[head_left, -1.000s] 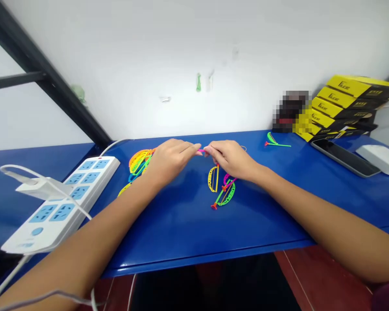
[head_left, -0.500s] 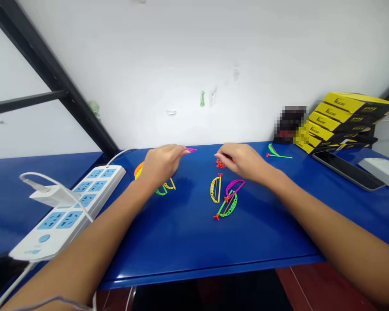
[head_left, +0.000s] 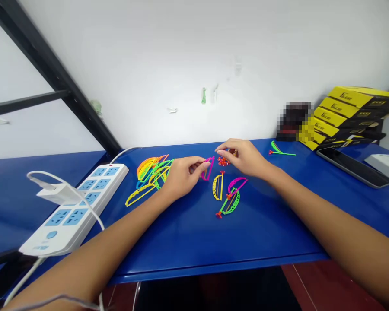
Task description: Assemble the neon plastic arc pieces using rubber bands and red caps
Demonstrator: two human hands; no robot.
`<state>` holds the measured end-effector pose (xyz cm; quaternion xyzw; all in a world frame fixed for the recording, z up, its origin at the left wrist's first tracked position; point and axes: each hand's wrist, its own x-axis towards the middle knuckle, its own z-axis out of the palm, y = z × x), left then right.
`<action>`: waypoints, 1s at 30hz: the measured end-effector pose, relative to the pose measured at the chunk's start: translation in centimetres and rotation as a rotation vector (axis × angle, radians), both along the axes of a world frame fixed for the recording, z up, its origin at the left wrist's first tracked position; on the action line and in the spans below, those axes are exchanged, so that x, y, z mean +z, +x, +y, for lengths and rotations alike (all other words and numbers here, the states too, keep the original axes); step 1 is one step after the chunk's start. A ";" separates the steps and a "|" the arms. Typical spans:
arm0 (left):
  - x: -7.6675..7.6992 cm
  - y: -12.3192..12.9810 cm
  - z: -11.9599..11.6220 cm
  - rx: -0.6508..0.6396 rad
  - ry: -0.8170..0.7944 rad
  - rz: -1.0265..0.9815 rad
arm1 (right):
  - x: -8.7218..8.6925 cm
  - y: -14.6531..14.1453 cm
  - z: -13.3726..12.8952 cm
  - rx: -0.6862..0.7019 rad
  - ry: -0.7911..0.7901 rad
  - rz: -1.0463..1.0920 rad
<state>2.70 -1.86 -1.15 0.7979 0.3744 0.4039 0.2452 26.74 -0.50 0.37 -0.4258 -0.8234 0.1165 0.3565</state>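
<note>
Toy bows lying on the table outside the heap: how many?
4: a yellow bow, a magenta bow and a green bow mid-table, and a small green bow farther right. The held magenta bow in the left hand is excluded.

This looks like a small workshop or plain workroom rather than a home. A long, glossy blue metal workbench point(head_left: 272, 224) runs along a bare white painted wall point(head_left: 168, 65), with a black metal frame bar point(head_left: 52, 73) rising at the left. 1 white power strip with blue socket panels point(head_left: 74, 211) lies on the bench, wired for use. At the right stand at least 4 yellow-and-black cardboard boxes point(head_left: 346, 116), stacked beside a black smartphone point(head_left: 353, 166). Neon plastic bow-shaped parts point(head_left: 152, 172) lie loose on the bench top, and a reddish floor point(head_left: 330, 287) shows below.
</note>
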 end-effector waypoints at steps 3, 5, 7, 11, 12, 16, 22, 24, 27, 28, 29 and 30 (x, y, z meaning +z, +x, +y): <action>0.1 0.2 0.1 -0.044 -0.245 -0.171 | -0.1 -1.9 -1.1 0.158 -0.196 0.267; 0.1 0.2 0.3 -0.055 -0.353 -0.243 | -0.3 -2.6 -1.5 0.176 -0.243 0.340; 0.2 0.2 0.5 -0.058 -0.401 -0.273 | -0.5 -2.7 -1.5 0.171 -0.248 0.361; 0.5 0.0 0.8 -0.065 -0.423 -0.264 | -0.6 -2.7 -1.4 0.128 -0.207 0.371; 0.6 0.0 0.8 -0.074 -0.440 -0.256 | -0.7 -2.8 -1.5 0.089 -0.155 0.383; 1.3 -0.3 0.6 -0.194 -0.590 -0.209 | -0.7 -3.4 -2.0 -0.092 0.128 0.458; 1.7 -0.9 0.4 -0.339 -0.765 -0.173 | -0.9 -4.2 -2.8 -0.094 0.153 0.512; 1.6 -1.0 0.5 -0.370 -0.778 -0.151 | -0.8 -4.3 -2.9 -0.106 0.114 0.527; 1.4 -1.1 0.8 -0.409 -0.806 -0.131 | -0.7 -4.3 -3.0 -0.117 0.038 0.550; 1.2 -1.1 0.9 -0.395 -0.812 -0.156 | -0.6 -4.2 -3.0 -0.118 0.018 0.552; 1.1 -1.0 1.0 -0.362 -0.810 -0.201 | -0.6 -4.2 -3.0 -0.123 0.011 0.549; 0.9 -1.0 1.1 -0.310 -0.793 -0.261 | -0.6 -4.1 -2.9 -0.133 0.018 0.538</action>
